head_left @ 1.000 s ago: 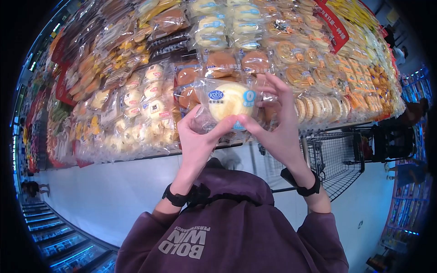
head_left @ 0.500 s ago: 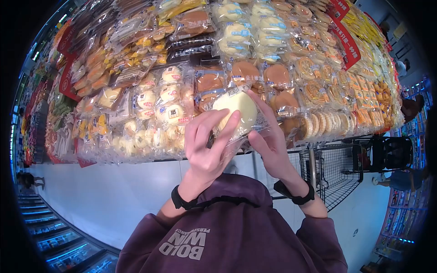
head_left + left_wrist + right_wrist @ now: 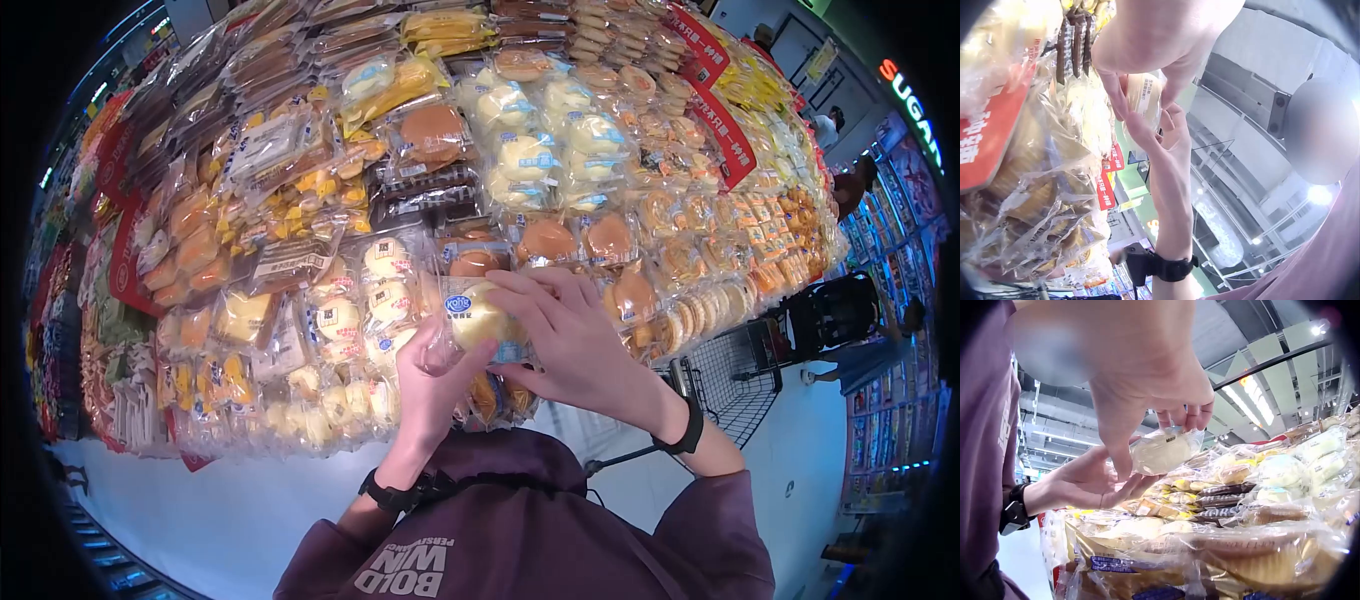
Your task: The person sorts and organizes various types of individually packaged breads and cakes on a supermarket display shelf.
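Wrapped bun (image 3: 474,326): turned since earlier, blue logo (image 3: 457,304) facing you.
Left hand (image 3: 430,378): your fingers pinch its edge.
Right hand (image 3: 578,345): your fingers curl round its other side.

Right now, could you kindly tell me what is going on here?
A person in a purple hoodie is holding a pale wrapped bun with both hands, the left hand and the right hand, at a big display of packaged baked goods. The bun is off the display, and the blue logo on its wrapper faces the head camera. A wire cart stands on the person's right.
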The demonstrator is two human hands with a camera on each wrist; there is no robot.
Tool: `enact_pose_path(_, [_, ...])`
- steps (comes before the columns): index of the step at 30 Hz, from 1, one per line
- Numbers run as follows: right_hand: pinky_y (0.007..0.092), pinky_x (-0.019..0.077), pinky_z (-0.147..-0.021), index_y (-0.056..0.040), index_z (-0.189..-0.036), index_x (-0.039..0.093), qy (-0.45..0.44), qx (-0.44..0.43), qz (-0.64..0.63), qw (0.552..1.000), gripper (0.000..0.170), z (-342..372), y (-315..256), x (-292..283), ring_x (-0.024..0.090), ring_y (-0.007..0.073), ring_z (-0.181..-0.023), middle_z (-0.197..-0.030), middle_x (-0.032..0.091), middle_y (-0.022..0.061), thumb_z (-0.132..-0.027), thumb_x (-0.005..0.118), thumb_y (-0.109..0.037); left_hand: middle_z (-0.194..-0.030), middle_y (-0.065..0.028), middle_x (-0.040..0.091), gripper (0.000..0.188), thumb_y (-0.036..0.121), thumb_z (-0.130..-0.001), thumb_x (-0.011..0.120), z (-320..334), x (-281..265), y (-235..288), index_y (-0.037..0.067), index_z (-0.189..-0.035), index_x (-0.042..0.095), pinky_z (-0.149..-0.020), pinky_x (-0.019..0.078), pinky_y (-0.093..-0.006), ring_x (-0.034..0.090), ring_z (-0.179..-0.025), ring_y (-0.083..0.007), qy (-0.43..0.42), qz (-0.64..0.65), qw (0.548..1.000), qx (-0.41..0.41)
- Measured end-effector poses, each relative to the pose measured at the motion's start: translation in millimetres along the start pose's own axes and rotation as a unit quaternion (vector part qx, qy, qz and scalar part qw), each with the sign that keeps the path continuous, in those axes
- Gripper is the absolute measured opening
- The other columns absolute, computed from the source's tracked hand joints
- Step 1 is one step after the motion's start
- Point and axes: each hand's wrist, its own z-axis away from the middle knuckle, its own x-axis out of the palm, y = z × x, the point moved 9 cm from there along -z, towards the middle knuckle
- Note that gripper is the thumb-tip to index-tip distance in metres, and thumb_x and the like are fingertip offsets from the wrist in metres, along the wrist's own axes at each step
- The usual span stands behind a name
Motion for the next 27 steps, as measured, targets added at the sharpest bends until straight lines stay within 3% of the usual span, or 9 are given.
enact_pose_path(4, [0.0413, 0.0424, -0.095, -0.0088, -0.135, 0.051, -0.082, -0.012, -0.001, 0.997, 0.081, -21.5, 3.9, 13.3, 0.052, 0.0289, -0.110, -0.122, 0.058, 0.0071, -0.063, 0.085, -0.026, -0.110, -0.0070, 0.067, 0.035, 0.000, -0.088, 0.070, -4.7, -0.7, 6.5, -0.005, -0.122, 0.060, -0.087, 0.0516, -0.0278, 0.063, -0.098, -0.0110, -0.049, -0.005, 0.999, -0.008])
enact_pose_path(6, [0.0421, 0.0429, -0.093, -0.0080, -0.136, 0.051, -0.107, -0.029, -0.014, 0.994, 0.084, -34.3, 6.1, 13.0, 0.052, 0.0291, -0.108, -0.117, 0.059, 0.0079, -0.062, 0.085, -0.024, -0.123, -0.0110, 0.062, 0.046, 0.004, -0.093, 0.065, -4.9, -5.3, 5.5, -0.005, -0.135, 0.049, -0.094, 0.0504, -0.0294, 0.062, -0.109, -0.0152, -0.075, 0.001, 0.997, -0.032])
enact_pose_path(8, [0.0401, 0.0435, -0.091, -0.0072, -0.135, 0.050, -0.098, -0.036, -0.010, 0.994, 0.083, -51.0, 19.2, 0.6, 0.052, 0.0282, -0.104, -0.113, 0.057, 0.0102, -0.062, 0.085, -0.025, -0.132, -0.0148, 0.058, 0.052, 0.008, -0.096, 0.061, -5.5, -7.6, 7.7, -0.004, -0.143, 0.042, -0.099, 0.0485, -0.0324, 0.059, -0.118, -0.0193, -0.082, 0.043, 0.995, -0.049])
enact_pose_path(10, [0.0405, 0.0437, -0.088, -0.0088, -0.133, 0.053, -0.085, 0.015, -0.005, 0.996, 0.080, -66.5, 55.9, -9.8, 0.052, 0.0294, -0.100, -0.107, 0.058, 0.0129, -0.061, 0.085, -0.026, -0.140, -0.0170, 0.052, 0.055, 0.011, -0.099, 0.056, -7.8, -10.0, 17.9, -0.002, -0.148, 0.035, -0.105, 0.0445, -0.0359, 0.054, -0.127, -0.0235, -0.089, 0.044, 0.995, -0.013])
enact_pose_path(11, [0.0423, 0.0432, -0.089, -0.0085, -0.131, 0.055, -0.054, -0.009, 0.049, 0.997, 0.075, -78.4, 70.2, -17.9, 0.052, 0.0305, -0.099, -0.107, 0.059, 0.0129, -0.064, 0.082, -0.030, -0.144, -0.0181, 0.049, 0.057, 0.013, -0.100, 0.054, -8.5, -11.2, 21.8, -0.001, -0.150, 0.031, -0.108, 0.0424, -0.0377, 0.051, -0.131, -0.0257, -0.093, 0.045, 0.995, 0.005])
enact_pose_path(15, [0.0442, 0.0396, -0.103, -0.0092, -0.139, 0.049, -0.094, -0.005, 0.134, 0.987, 0.071, -104.5, 155.3, -17.3, 0.050, 0.0323, -0.116, -0.130, 0.056, 0.0161, -0.079, 0.072, -0.040, -0.146, -0.0180, 0.047, 0.055, 0.015, -0.100, 0.052, -6.9, -26.0, 17.3, 0.000, -0.150, 0.033, -0.110, 0.0387, -0.0398, 0.049, -0.133, -0.0277, -0.110, -0.005, 0.994, 0.003])
enact_pose_path(19, [0.0463, 0.0328, -0.113, -0.0104, -0.149, 0.040, -0.103, -0.001, 0.288, 0.952, 0.070, -100.6, 179.3, -4.7, 0.042, 0.0353, -0.133, -0.145, 0.045, 0.0212, -0.092, 0.062, -0.045, -0.146, -0.0166, 0.048, 0.052, 0.014, -0.100, 0.053, -5.9, -36.1, 15.3, -0.002, -0.148, 0.038, -0.109, 0.0397, -0.0386, 0.050, -0.132, -0.0262, -0.102, -0.073, 0.992, 0.005])
enact_pose_path(23, [0.0485, 0.0287, -0.116, -0.0089, -0.152, 0.032, -0.089, -0.024, 0.190, 0.978, 0.063, -94.3, 155.4, 12.5, 0.036, 0.0367, -0.140, -0.154, 0.032, 0.0223, -0.102, 0.044, -0.046, -0.144, -0.0154, 0.051, 0.048, 0.015, -0.100, 0.052, -10.2, -47.4, 9.4, -0.003, -0.144, 0.043, -0.107, 0.0412, -0.0382, 0.051, -0.131, -0.0243, -0.092, -0.063, 0.994, -0.004])
enact_pose_path(27, [0.0487, 0.0248, -0.119, -0.0110, -0.153, 0.028, -0.077, 0.001, 0.148, 0.986, 0.059, -97.6, 173.8, 21.9, 0.031, 0.0357, -0.144, -0.156, 0.030, 0.0210, -0.104, 0.040, -0.042, -0.142, -0.0153, 0.054, 0.047, 0.018, -0.100, 0.051, -17.4, -48.9, 4.2, -0.004, -0.143, 0.046, -0.106, 0.0418, -0.0377, 0.052, -0.130, -0.0243, -0.085, -0.082, 0.993, -0.001])
